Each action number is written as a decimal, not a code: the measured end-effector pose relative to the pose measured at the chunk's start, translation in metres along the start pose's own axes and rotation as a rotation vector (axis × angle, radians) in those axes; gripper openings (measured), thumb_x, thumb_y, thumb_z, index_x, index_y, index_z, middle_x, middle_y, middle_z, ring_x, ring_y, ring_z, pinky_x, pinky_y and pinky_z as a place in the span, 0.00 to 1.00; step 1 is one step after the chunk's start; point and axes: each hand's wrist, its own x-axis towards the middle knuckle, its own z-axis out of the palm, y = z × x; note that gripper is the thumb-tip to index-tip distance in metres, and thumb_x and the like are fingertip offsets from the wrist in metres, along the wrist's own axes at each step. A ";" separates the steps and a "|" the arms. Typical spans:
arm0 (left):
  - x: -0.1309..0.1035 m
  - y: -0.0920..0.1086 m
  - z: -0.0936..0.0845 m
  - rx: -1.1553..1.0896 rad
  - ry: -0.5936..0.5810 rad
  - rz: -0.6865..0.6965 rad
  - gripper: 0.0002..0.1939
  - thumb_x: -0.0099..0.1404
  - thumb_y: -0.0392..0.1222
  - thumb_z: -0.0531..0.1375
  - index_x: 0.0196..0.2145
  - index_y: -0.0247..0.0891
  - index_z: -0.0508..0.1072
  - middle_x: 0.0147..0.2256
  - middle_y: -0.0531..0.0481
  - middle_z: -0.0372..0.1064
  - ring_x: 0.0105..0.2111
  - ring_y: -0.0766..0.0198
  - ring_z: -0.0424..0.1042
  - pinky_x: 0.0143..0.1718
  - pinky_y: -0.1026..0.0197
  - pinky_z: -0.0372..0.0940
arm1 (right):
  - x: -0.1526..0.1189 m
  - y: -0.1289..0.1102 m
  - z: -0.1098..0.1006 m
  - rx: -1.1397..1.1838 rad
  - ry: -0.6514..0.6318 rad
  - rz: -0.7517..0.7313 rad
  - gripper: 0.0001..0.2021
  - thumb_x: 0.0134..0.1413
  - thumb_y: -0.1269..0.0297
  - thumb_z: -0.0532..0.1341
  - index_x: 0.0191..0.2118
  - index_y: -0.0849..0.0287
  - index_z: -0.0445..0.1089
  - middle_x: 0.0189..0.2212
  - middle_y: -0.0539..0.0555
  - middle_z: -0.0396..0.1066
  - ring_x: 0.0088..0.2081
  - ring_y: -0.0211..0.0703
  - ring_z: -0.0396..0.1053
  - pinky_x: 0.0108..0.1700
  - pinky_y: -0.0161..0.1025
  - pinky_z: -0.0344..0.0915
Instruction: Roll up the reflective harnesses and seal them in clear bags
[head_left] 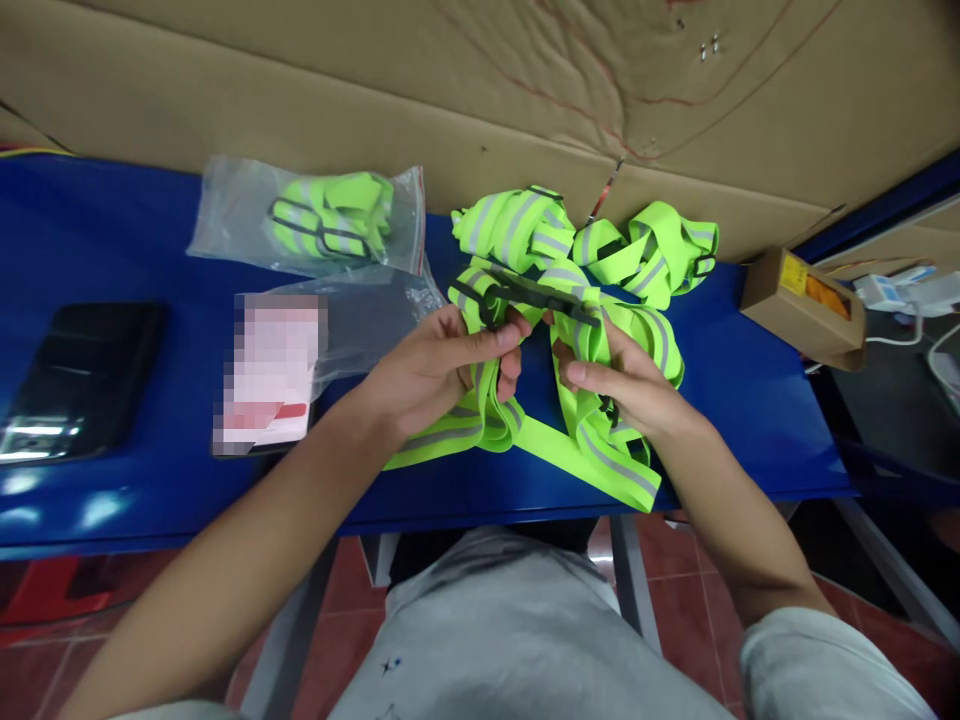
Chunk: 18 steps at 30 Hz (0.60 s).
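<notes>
Both hands hold a neon yellow-green reflective strap (611,465) with grey stripes, above the front of the blue table. My left hand (457,360) is closed on gathered strap, close to a black plastic buckle (491,300). With thumb and fingers, my right hand (611,375) pinches the strap below a black bar-shaped fitting (555,298). Loose lengths hang and lie between and below the hands. Just beyond them rest a rolled reflective strap (514,225) and a looser bundle (660,250) with black buckles.
At the back left, a clear zip bag (240,220) contains a folded reflective strap (337,215). An empty-looking clear bag (367,315) lies nearer. A phone with a blurred screen (270,370) and a dark glossy device (82,380) are left. A cardboard box (799,305) stands right, below the cardboard wall (300,90).
</notes>
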 end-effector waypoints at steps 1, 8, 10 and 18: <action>0.000 0.000 0.000 0.010 -0.012 0.003 0.20 0.51 0.53 0.78 0.31 0.37 0.79 0.22 0.54 0.73 0.20 0.68 0.70 0.24 0.66 0.69 | 0.000 -0.001 0.000 0.079 -0.038 0.012 0.30 0.49 0.52 0.75 0.57 0.54 0.72 0.34 0.48 0.68 0.32 0.39 0.68 0.38 0.42 0.73; 0.000 -0.007 0.003 0.071 -0.170 -0.046 0.18 0.57 0.51 0.76 0.36 0.34 0.82 0.25 0.48 0.78 0.18 0.63 0.74 0.21 0.64 0.71 | 0.003 0.003 -0.008 0.480 -0.292 0.126 0.14 0.47 0.64 0.74 0.36 0.58 0.70 0.29 0.47 0.70 0.29 0.39 0.74 0.33 0.40 0.76; 0.000 -0.008 0.003 0.061 -0.198 -0.045 0.16 0.59 0.51 0.75 0.35 0.35 0.82 0.25 0.48 0.79 0.19 0.62 0.76 0.23 0.63 0.72 | 0.004 0.008 -0.009 0.575 -0.420 0.106 0.15 0.46 0.63 0.75 0.37 0.58 0.71 0.28 0.46 0.71 0.24 0.36 0.71 0.28 0.37 0.72; -0.003 -0.006 0.000 0.103 -0.248 -0.016 0.16 0.60 0.54 0.74 0.36 0.38 0.83 0.25 0.48 0.79 0.19 0.62 0.76 0.23 0.62 0.72 | -0.003 0.006 -0.020 0.301 -0.605 0.045 0.14 0.66 0.53 0.65 0.44 0.59 0.79 0.26 0.51 0.77 0.26 0.39 0.75 0.33 0.37 0.72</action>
